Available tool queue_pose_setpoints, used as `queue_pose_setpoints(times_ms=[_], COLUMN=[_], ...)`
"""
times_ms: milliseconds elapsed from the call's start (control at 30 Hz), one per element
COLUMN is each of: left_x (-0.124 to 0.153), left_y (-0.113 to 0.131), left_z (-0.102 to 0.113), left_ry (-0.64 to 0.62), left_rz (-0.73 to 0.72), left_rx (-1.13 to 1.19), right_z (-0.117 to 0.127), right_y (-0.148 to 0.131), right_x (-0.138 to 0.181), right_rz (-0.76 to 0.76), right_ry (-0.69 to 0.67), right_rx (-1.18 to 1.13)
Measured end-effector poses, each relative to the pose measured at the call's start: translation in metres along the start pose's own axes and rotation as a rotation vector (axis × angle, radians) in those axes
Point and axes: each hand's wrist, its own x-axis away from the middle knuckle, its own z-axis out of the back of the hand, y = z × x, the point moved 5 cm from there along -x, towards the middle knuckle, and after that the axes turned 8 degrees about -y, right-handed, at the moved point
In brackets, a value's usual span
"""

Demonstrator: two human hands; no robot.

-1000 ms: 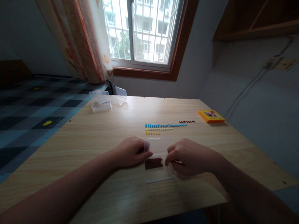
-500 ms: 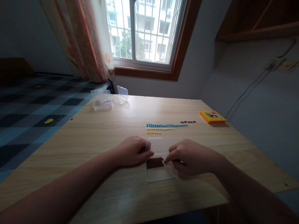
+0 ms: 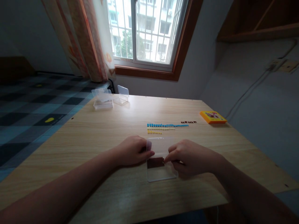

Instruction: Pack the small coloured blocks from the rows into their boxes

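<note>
A clear plastic plate (image 3: 161, 175) lies flat on the wooden table (image 3: 98, 137) in front of me. A patch of dark brown small pieces (image 3: 155, 162) sits on it. My left hand (image 3: 133, 151) rests curled against the plate's left edge, thumb on it. My right hand (image 3: 189, 155) is closed in a pinch at the right end of the brown patch; what the fingertips hold is too small to make out. Behind the plate lie rows of blue pieces (image 3: 167, 125), yellow pieces (image 3: 154, 132) and a few brown pieces (image 3: 188, 122).
Two clear plastic boxes (image 3: 104, 99) with open lids stand at the table's far left corner. An orange box (image 3: 212, 117) lies at the far right. A window with a curtain is behind; a checkered bed is on the left.
My right hand's fingertips have shifted slightly left onto the right end of the brown patch. My left hand stays at the plate's edge. The view has drifted a little.
</note>
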Motion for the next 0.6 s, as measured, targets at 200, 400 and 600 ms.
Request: queue_pose_setpoints(times_ms=[200, 400, 600], left_x=[0.0002, -0.0002, -0.0014], left_y=[0.0003, 0.0001, -0.0003], left_z=[0.0002, 0.0002, 0.0009], left_ry=[0.01, 0.006, -0.006], left_rz=[-0.007, -0.003, -0.015], left_rx=[-0.006, 0.009, 0.046], right_z=[-0.0007, 0.0016, 0.0008], right_y=[-0.0008, -0.0024, -0.0034], right_x=[-0.0005, -0.0012, -0.0012], right_rz=[0.005, -0.003, 0.025], right_ry=[0.001, -0.008, 0.012], right_rx=[0.033, 0.021, 0.025])
